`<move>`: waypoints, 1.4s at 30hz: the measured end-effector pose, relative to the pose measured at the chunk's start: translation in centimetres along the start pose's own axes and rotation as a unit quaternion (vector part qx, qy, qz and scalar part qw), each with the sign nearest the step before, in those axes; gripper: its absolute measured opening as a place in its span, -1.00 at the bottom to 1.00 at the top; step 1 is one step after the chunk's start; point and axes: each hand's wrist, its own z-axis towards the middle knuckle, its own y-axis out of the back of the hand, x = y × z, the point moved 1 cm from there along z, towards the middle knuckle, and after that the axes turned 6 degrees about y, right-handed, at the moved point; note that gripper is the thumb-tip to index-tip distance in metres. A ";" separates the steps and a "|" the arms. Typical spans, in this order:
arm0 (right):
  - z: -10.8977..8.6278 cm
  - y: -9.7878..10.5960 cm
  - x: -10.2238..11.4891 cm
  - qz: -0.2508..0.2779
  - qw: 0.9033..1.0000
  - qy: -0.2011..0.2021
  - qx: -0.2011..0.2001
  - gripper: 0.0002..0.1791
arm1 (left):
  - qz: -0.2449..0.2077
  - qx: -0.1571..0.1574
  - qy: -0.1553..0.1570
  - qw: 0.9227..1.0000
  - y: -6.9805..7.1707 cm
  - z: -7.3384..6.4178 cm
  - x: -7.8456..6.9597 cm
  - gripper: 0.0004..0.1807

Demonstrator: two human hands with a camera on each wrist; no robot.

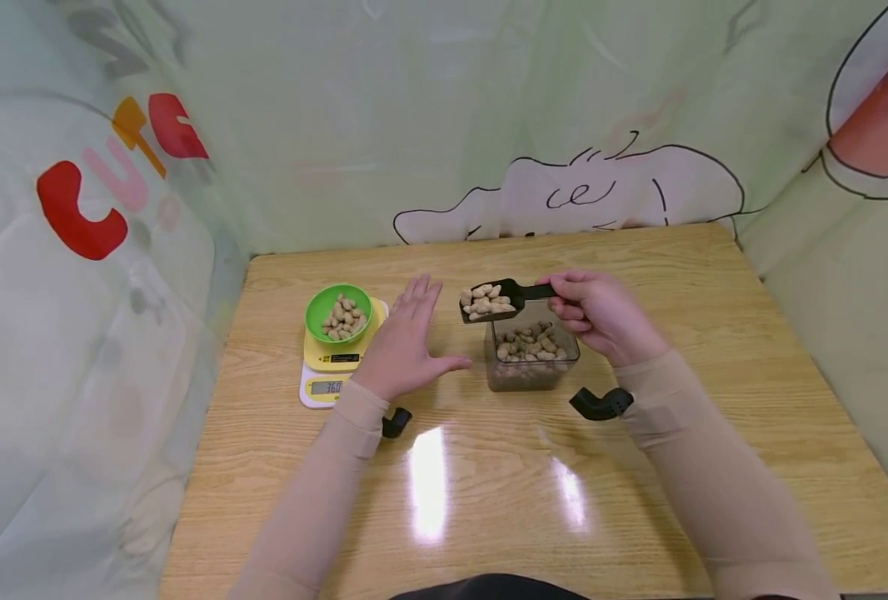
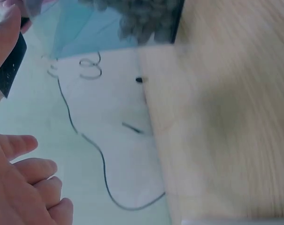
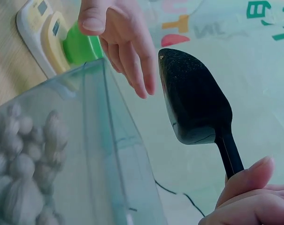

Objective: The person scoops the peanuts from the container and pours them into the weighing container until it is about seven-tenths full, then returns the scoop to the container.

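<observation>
My right hand (image 1: 597, 312) grips the handle of a black scoop (image 1: 515, 293) loaded with peanuts (image 1: 486, 302). The scoop is raised over the back left of a clear plastic bin (image 1: 528, 377) that holds more peanuts. In the right wrist view, the dark underside of the scoop (image 3: 193, 98) shows, with its load hidden. To the left of the bin, my left hand (image 1: 406, 346) hovers with fingers extended and thumb spread, holding nothing. Beside it, a green bowl (image 1: 316, 312) with several peanuts sits on a yellow and white kitchen scale (image 1: 320, 365) whose display reads about 360.
A wooden table (image 1: 474, 500) carries everything. Behind it hangs a pale cloth backdrop (image 1: 339, 150) with drawings and coloured letters. Black wrist camera mounts (image 1: 601, 404) stick out by both wrists, and the left forearm passes close to the scale.
</observation>
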 end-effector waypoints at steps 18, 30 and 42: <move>4.1 -5.5 0.1 0.005 1.000 -0.015 0.027 -0.72 | -0.015 -0.026 0.090 0.995 3.9 -2.5 5.0 0.33; 6.6 -10.0 -1.4 0.016 0.999 -0.025 0.020 -0.66 | -0.003 -0.058 0.153 0.987 4.9 -3.6 8.6 0.30; 8.5 -13.2 -2.6 -0.010 0.999 -0.038 0.016 -0.61 | -0.022 -0.071 0.195 0.978 4.7 -4.3 12.3 0.40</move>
